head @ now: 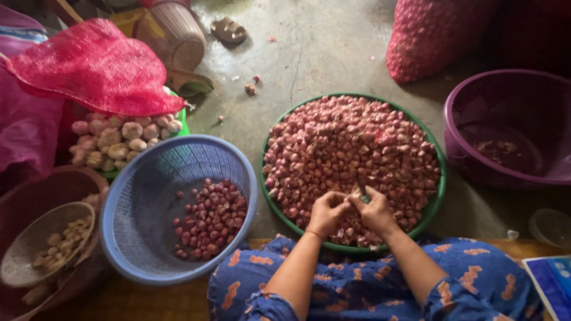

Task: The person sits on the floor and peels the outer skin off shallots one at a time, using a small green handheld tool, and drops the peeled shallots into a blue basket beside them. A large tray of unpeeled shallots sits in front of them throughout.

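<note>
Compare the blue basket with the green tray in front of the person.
The blue basket is deep with slotted walls; the green tray is shallow with a solid rim. The basket holds a small pile of dark, smooth shallots; the tray is heaped with paler, papery ones. Both hands work over the tray, none over the basket. Both are round and sit on the floor.

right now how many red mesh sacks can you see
2. One full red mesh sack stands on the floor at top right, behind the green tray of shallots; one slack red mesh sack lies draped over the garlic at upper left. Others may be hidden.
</note>
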